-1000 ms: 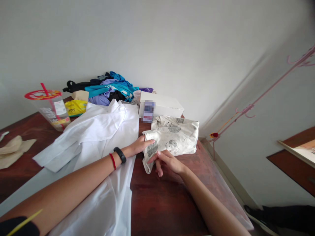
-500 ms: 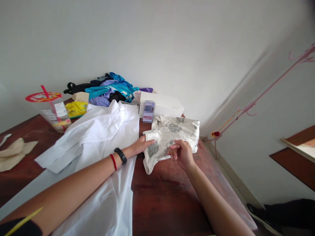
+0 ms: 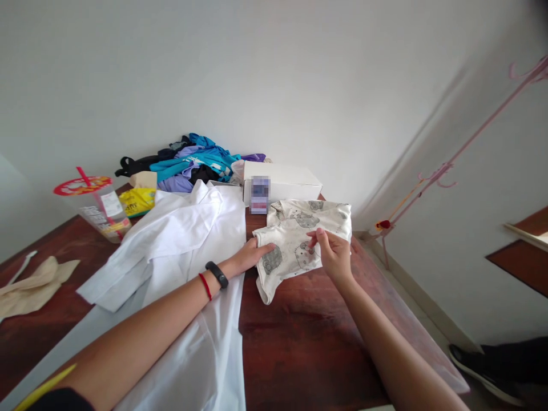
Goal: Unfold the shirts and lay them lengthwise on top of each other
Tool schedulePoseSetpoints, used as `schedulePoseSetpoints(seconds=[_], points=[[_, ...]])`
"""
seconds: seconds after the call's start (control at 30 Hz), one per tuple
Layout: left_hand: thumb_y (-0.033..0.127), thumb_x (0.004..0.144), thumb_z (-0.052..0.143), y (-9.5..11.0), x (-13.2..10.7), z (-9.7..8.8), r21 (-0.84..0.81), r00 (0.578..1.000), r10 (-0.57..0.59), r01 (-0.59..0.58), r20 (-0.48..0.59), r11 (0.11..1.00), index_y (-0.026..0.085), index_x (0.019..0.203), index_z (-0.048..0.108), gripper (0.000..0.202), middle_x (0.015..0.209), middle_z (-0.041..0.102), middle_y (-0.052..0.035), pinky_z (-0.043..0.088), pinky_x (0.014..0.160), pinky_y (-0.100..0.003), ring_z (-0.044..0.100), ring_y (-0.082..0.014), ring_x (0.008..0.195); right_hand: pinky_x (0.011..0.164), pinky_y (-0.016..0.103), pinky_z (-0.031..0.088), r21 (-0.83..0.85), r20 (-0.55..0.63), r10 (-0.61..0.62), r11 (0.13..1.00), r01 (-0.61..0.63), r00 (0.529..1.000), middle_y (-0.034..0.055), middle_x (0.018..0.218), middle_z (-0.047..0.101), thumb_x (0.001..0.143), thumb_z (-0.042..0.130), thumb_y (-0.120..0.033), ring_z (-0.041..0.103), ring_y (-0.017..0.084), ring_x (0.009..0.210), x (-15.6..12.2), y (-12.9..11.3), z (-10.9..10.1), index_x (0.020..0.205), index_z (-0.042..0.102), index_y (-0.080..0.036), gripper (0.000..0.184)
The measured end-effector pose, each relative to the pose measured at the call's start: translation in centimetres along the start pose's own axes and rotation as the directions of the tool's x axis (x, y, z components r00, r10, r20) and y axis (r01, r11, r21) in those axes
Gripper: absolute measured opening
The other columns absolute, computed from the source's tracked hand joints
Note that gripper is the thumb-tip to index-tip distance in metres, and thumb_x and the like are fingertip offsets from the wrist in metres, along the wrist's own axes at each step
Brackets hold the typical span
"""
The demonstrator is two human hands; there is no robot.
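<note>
A cream T-shirt (image 3: 295,220) with grey cartoon cat prints lies partly folded on the wooden table. At its left edge my left hand (image 3: 252,255) grips the cloth, thumb on top and the other fingers hidden beneath. Over the shirt's right part is my right hand (image 3: 336,254), its fingers loosely bent and apart, with no cloth visibly caught in them. Whether its fingertips touch the shirt I cannot tell. A white long-sleeved shirt (image 3: 184,222) lies spread out to the left, partly under my left forearm.
Behind the T-shirt stands a white box (image 3: 285,180) with a small blurred packet in front. A heap of clothes (image 3: 192,162) rests against the wall. At left are a plastic cup (image 3: 100,214), a yellow packet (image 3: 139,201) and beige paper (image 3: 40,282). A pink rack (image 3: 475,137) leans right.
My right hand has shifted slightly up and right, its fingers less tightly curled. My left hand keeps its hold on the T-shirt's edge. The camera view has moved a little.
</note>
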State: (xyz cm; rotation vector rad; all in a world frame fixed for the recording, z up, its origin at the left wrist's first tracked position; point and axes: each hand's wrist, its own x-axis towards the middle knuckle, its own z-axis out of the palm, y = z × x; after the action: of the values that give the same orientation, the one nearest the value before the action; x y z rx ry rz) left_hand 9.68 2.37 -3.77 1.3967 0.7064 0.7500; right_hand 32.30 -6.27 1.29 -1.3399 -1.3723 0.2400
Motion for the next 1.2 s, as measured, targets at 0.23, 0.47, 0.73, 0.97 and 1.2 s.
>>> schedulePoseSetpoints(seconds=[0.23, 0.47, 0.73, 0.97, 1.2], points=[[0.05, 0.084, 0.081, 0.6, -0.3, 0.1, -0.014, 0.999, 0.02, -0.02, 0.026, 1.0, 0.014, 0.13, 0.067, 0.06, 0.139, 0.068, -0.0147, 0.049, 0.111, -0.049, 0.062, -0.0368, 0.129, 0.109, 0.054, 0.043, -0.385, -0.258, -0.205, 0.918, 0.094, 0.944, 0.0137, 0.131, 0.061, 0.093, 0.058, -0.039, 0.055, 0.033, 0.128, 1.8, 2.6, -1.0, 0.108, 0.074, -0.022, 0.028], [0.051, 0.08, 0.084, 0.2, -0.1, 0.1, -0.048, 1.0, -0.028, 0.027, -0.005, 0.998, 0.013, 0.129, 0.068, 0.064, 0.134, 0.071, -0.015, 0.05, 0.109, -0.048, 0.064, -0.0372, 0.127, 0.119, 0.057, 0.033, -0.322, -0.325, 0.097, 0.924, -0.206, 0.941, 0.0178, 0.156, 0.036, 0.085, 0.06, -0.041, 0.036, 0.036, 0.147, 2.9, 6.3, -1.9, 0.137, 0.056, -0.022, 0.055], [0.05, 0.077, 0.087, 0.3, -0.1, 0.2, -0.076, 0.998, -0.064, 0.063, -0.013, 0.995, 0.013, 0.125, 0.07, 0.063, 0.127, 0.074, -0.0154, 0.052, 0.107, -0.047, 0.066, -0.0367, 0.123, 0.116, 0.057, 0.037, -0.275, -0.309, 0.165, 0.927, -0.254, 0.937, 0.0174, 0.149, 0.046, 0.082, 0.06, -0.039, 0.045, 0.037, 0.14, 2.9, 6.5, -1.5, 0.135, 0.056, -0.023, 0.055], [0.051, 0.078, 0.086, -0.2, 0.0, 0.1, -0.079, 0.999, -0.054, 0.053, -0.005, 0.995, 0.012, 0.127, 0.07, 0.064, 0.128, 0.073, -0.0155, 0.051, 0.108, -0.048, 0.066, -0.0371, 0.124, 0.094, 0.045, 0.049, -0.3, -0.306, 0.11, 0.931, -0.206, 0.945, 0.0077, 0.104, 0.064, 0.078, 0.064, -0.037, 0.063, 0.029, 0.101, 2.9, 6.0, -1.6, 0.114, 0.063, -0.024, 0.039], [0.048, 0.083, 0.081, -0.4, 0.0, -0.1, -0.035, 1.0, -0.021, 0.021, -0.002, 0.999, 0.015, 0.132, 0.066, 0.061, 0.134, 0.071, -0.0137, 0.05, 0.109, -0.047, 0.064, -0.0352, 0.126, 0.071, 0.035, 0.047, -0.214, -0.207, 0.24, 0.935, -0.283, 0.948, -0.0042, 0.075, 0.061, 0.075, 0.066, -0.036, 0.061, 0.021, 0.071, 2.5, 4.5, -1.8, 0.142, 0.046, -0.023, 0.071]])
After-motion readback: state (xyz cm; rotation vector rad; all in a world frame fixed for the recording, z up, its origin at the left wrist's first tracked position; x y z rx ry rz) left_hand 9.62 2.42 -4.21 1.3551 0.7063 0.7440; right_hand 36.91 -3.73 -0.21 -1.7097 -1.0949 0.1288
